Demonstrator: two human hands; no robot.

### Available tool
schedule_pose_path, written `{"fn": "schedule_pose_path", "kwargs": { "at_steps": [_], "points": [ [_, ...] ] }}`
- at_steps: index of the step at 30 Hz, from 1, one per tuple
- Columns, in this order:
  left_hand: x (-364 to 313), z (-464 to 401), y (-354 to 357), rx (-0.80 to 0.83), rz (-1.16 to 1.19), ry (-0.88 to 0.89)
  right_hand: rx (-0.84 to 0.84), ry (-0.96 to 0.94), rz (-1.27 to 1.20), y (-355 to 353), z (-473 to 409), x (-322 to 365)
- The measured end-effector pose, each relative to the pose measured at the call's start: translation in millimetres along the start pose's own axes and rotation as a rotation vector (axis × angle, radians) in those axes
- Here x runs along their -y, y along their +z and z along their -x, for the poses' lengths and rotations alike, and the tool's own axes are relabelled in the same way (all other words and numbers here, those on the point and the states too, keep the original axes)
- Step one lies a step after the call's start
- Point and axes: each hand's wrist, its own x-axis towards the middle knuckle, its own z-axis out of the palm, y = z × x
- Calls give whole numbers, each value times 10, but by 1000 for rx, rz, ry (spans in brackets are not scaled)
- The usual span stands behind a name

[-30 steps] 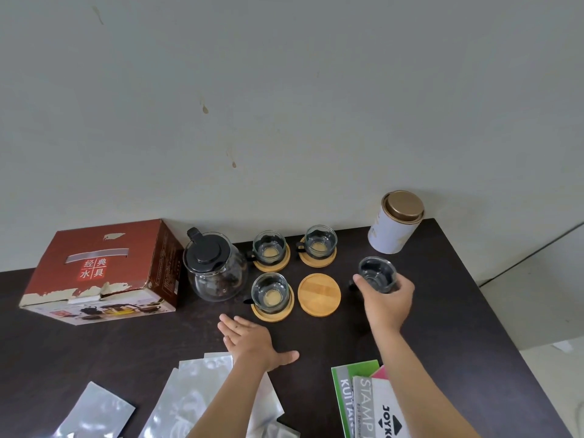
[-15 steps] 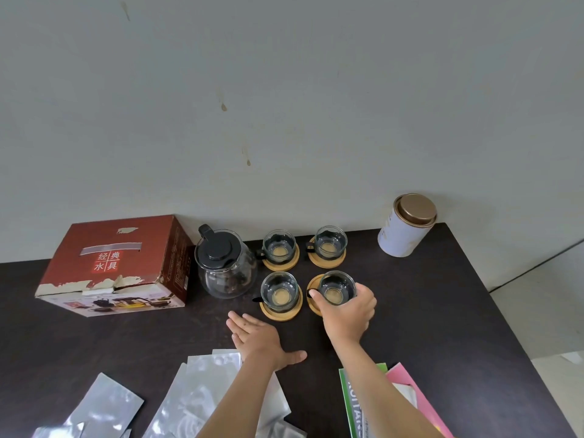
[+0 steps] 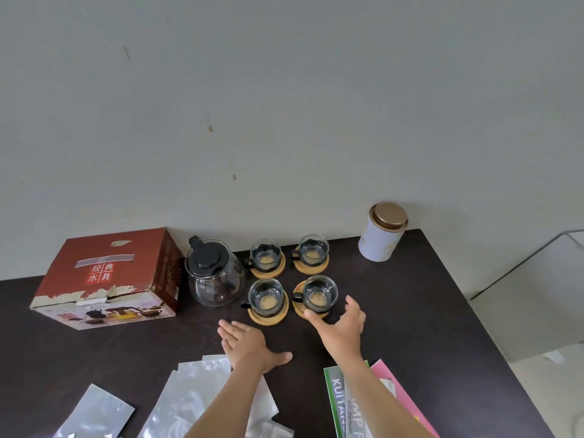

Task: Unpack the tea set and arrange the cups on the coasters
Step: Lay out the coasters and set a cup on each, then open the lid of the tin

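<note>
Cups: four small clear glass cups with black handles, each on round bamboo coaster, two-by-two beside glass teapot with black lid (image 3: 215, 273) on dark surface (image 3: 410, 311). Near-right cup (image 3: 319, 294) sits on its coaster (image 3: 298, 306). Right hand (image 3: 341, 325) spread, empty, just behind cup. Left hand (image 3: 249, 344) flat, fingers together, on surface. Glass: light, rigid, slippery, fragile; grip by wall or handle. Arrangement looks finished.
</note>
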Motion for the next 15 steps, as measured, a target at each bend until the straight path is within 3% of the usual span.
{"fn": "schedule_pose_path", "kwargs": {
  "at_steps": [8, 12, 15],
  "points": [
    [-211, 533, 375, -394, 262, 74, -83, -50, -49, -635, -118, 135],
    [-563, 743, 346, -491, 560, 226, -112, -78, -87, -897, -291, 284],
    [-928, 809, 224, -535, 638, 419, -131, -146, -93, -1081, -460, 418]
  ]
}}
